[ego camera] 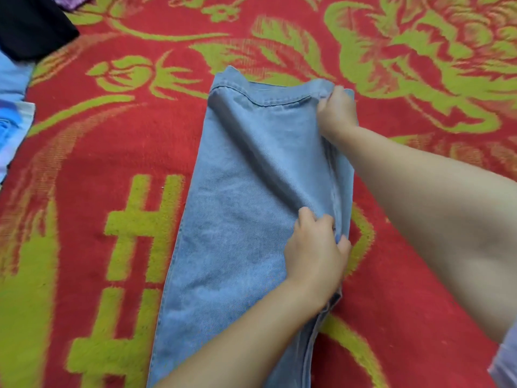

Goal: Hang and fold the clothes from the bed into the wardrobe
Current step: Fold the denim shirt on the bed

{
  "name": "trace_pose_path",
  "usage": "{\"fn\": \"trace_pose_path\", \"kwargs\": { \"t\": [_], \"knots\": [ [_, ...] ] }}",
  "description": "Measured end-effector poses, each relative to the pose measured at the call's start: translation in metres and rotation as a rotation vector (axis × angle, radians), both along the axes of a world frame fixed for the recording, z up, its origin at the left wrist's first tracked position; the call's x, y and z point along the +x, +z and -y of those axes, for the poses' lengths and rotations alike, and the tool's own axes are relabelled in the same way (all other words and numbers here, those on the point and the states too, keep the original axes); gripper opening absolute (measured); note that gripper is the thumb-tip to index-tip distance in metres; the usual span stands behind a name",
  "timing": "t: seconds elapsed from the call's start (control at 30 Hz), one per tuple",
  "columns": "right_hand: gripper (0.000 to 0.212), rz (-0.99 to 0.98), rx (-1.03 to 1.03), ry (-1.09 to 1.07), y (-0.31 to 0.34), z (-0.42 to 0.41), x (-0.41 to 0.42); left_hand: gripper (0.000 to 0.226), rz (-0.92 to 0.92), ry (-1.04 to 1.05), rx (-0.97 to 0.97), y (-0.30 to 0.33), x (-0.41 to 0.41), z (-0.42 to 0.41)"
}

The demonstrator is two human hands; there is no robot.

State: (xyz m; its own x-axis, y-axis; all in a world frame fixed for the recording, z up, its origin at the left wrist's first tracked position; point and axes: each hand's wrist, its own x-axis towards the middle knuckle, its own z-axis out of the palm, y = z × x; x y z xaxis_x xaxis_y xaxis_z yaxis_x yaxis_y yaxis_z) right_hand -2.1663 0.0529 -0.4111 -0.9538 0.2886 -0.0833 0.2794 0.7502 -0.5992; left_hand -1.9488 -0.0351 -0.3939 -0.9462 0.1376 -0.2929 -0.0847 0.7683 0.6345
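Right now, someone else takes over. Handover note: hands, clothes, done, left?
Left hand: grips the right side seam of the light blue denim jeans at mid-length.
Right hand: grips the same edge at the far hem.
Jeans lie lengthwise on the red and green floral blanket, a crease running between the hands. A black garment and pale blue clothes lie at far left.
Done: jeans laid out on the blanket.
Left: fold them, stow them, handle the rest. Wardrobe not in view.

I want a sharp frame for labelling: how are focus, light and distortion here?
Head view: soft throughout, hem stitching on the jeans only roughly legible; light even, no glare; wide-angle stretch enlarges the right forearm; left hand and right hand slightly smeared.
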Motion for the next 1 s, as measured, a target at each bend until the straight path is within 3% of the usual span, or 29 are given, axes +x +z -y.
{"fn": "trace_pose_path", "kwargs": {
  "t": [0.1,0.2,0.3,0.33,0.4,0.47,0.53,0.6,0.7,0.8,0.93,1.0],
  "knots": [
    [0.010,-0.260,-0.215,-0.127,0.006,-0.019,0.000,0.015,-0.090,-0.045,0.030,-0.004,0.004,-0.012],
    [0.009,-0.148,-0.348,-0.268,-0.003,-0.037,0.003,0.014,-0.041,-0.163,-0.069,-0.018,0.010,-0.017],
    [0.052,0.084,-0.184,-0.144,-0.007,-0.025,0.003,0.035,-0.090,-0.271,-0.202,-0.031,0.015,-0.021],
    [0.057,0.121,-0.099,-0.090,-0.006,-0.019,0.002,0.041,-0.113,-0.275,-0.198,-0.033,0.016,-0.022],
    [0.037,0.064,-0.008,-0.073,-0.004,-0.014,-0.001,0.052,-0.132,-0.274,-0.159,-0.034,0.018,-0.020],
    [0.020,-0.021,-0.052,-0.159,-0.003,-0.020,-0.001,0.067,-0.124,-0.316,-0.075,-0.038,0.020,-0.014],
    [0.030,0.052,-0.029,-0.198,-0.005,-0.030,0.008,0.079,0.004,-0.415,0.048,-0.039,0.021,-0.006],
    [0.060,0.167,0.118,-0.148,-0.006,-0.031,0.026,0.076,0.174,-0.470,0.230,-0.033,0.019,0.006],
    [0.075,0.041,0.315,0.203,0.003,-0.013,0.083,0.053,0.239,-0.359,0.371,-0.014,0.016,0.047],
    [0.075,-0.114,0.268,0.753,0.011,0.013,0.186,0.058,0.044,-0.360,0.177,-0.001,0.037,0.117],
    [0.086,-0.043,0.502,1.285,0.002,0.016,0.337,0.078,-0.167,-0.804,-0.209,0.001,0.092,0.212],
    [0.093,0.083,0.594,1.372,-0.005,0.012,0.383,0.090,-0.247,-1.091,-0.464,-0.005,0.121,0.250]
  ]
}}
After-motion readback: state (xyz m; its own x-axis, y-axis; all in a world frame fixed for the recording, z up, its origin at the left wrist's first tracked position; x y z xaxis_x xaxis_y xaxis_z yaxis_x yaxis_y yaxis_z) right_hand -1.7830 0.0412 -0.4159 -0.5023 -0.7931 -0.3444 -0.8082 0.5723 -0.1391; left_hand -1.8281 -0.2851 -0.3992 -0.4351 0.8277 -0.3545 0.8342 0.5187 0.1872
